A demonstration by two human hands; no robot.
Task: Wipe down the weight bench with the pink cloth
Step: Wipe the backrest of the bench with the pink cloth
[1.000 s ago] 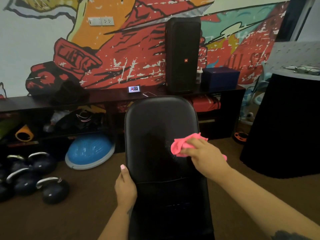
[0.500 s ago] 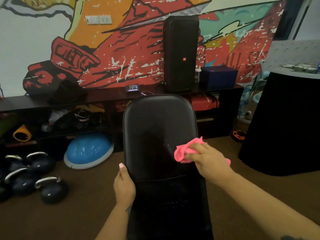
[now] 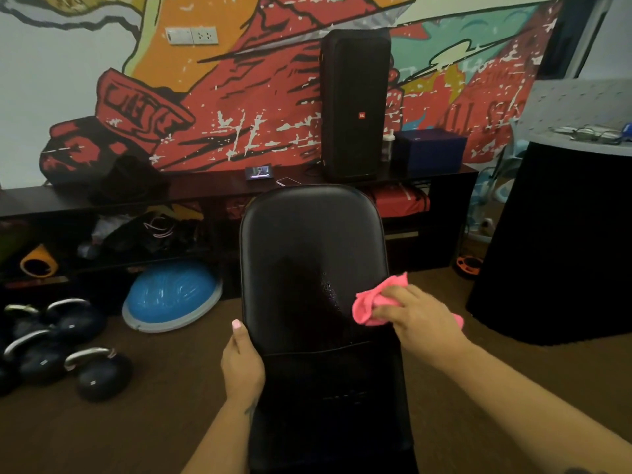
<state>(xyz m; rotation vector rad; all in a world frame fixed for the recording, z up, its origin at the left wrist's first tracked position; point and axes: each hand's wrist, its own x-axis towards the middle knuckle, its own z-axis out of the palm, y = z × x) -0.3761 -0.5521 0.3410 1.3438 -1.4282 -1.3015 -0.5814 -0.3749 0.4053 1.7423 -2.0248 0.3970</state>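
Note:
The black padded weight bench runs away from me down the middle of the view, its rounded far end near the shelf. A crumpled pink cloth lies pressed on the pad's right side, with a damp sheen just to its left. My right hand is closed over the cloth, pushing it onto the pad near the right edge. My left hand grips the bench's left edge, thumb up along the side.
Several kettlebells and a blue balance dome sit on the floor to the left. A low dark shelf with a tall black speaker stands behind the bench. A black round counter is at the right.
My right hand has slid the pink cloth to the right across the pad, toward its right edge. My left hand stays on the left edge.

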